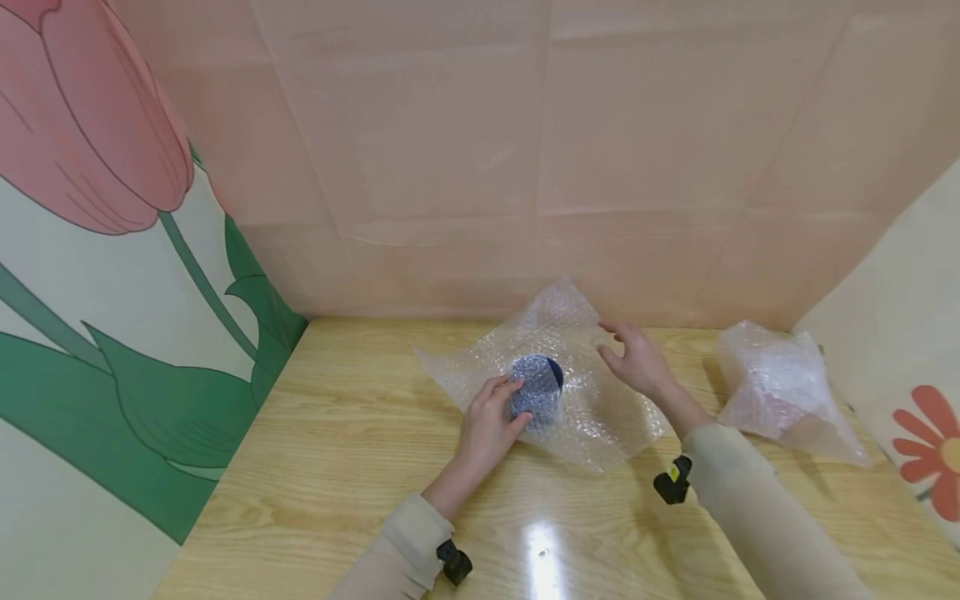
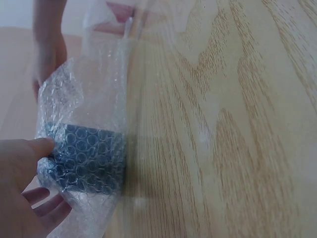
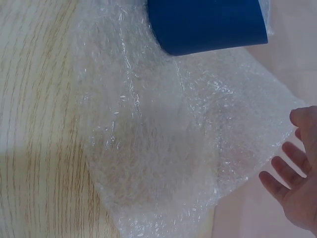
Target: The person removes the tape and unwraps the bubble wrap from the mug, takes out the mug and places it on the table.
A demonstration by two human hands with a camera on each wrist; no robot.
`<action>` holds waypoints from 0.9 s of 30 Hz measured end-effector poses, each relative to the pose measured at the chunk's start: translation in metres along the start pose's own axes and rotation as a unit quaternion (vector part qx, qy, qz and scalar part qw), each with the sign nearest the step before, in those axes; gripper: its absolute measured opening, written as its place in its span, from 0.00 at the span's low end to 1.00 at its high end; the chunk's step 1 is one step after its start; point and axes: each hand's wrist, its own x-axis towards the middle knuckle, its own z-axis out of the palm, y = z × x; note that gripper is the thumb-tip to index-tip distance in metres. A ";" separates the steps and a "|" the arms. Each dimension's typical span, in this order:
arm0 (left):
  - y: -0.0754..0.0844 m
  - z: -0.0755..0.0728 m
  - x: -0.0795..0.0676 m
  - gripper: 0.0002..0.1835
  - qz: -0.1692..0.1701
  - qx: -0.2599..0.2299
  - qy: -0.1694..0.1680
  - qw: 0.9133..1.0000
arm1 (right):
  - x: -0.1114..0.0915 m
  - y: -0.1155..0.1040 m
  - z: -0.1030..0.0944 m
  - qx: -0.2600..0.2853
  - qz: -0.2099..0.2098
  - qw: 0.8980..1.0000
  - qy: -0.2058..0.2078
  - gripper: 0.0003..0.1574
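A dark blue cylindrical object lies on a sheet of clear bubble wrap, one side of the sheet folded over it. My left hand holds that fold against the object, thumb on the near side and fingers around the far side. Through the film in the left wrist view, the covered object shows blue behind large round bubbles. At the back right edge of the sheet is my right hand, fingers apart and gripping nothing. In the right wrist view, the object's bare blue end sticks out of the film.
Another bubble-wrapped bundle, pinkish at its base, sits at the right of the wooden table. A peach-coloured sheet hangs behind the table. Painted flower panels flank it on both sides.
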 end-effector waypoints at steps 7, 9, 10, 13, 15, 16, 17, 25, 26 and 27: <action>0.000 0.001 0.000 0.29 0.002 -0.002 0.002 1.000 | -0.003 -0.001 0.002 0.030 -0.023 0.999 -0.033 0.30; 0.000 0.001 0.000 0.29 0.003 -0.001 0.002 1.000 | -0.004 -0.001 0.004 0.039 -0.026 0.998 -0.048 0.30; -0.001 0.001 0.000 0.29 0.002 -0.001 0.002 1.000 | -0.004 0.000 0.004 0.044 -0.027 0.997 -0.056 0.31; -0.001 0.001 0.000 0.29 0.001 -0.003 0.001 1.000 | -0.005 0.000 0.008 0.055 -0.034 0.995 -0.073 0.32; -0.001 0.001 0.000 0.29 -0.001 -0.006 -0.001 1.000 | -0.006 0.000 0.010 0.062 -0.042 0.994 -0.078 0.33; -0.001 0.001 0.000 0.29 -0.001 -0.006 -0.002 1.000 | -0.007 0.000 0.011 0.064 -0.048 0.994 -0.080 0.34; 0.000 0.001 0.000 0.29 0.000 -0.007 -0.002 1.000 | -0.007 -0.001 0.012 0.067 -0.053 0.993 -0.080 0.34; 0.000 0.001 0.000 0.29 0.008 -0.001 0.007 1.000 | -0.013 -0.005 0.019 0.105 -0.083 0.987 -0.093 0.35; 0.000 0.000 0.000 0.29 0.009 -0.001 0.007 1.000 | -0.014 -0.006 0.020 0.114 -0.084 0.985 -0.097 0.36; 0.000 0.000 0.000 0.29 0.008 0.000 0.007 1.000 | -0.015 -0.006 0.021 0.122 -0.085 0.984 -0.099 0.36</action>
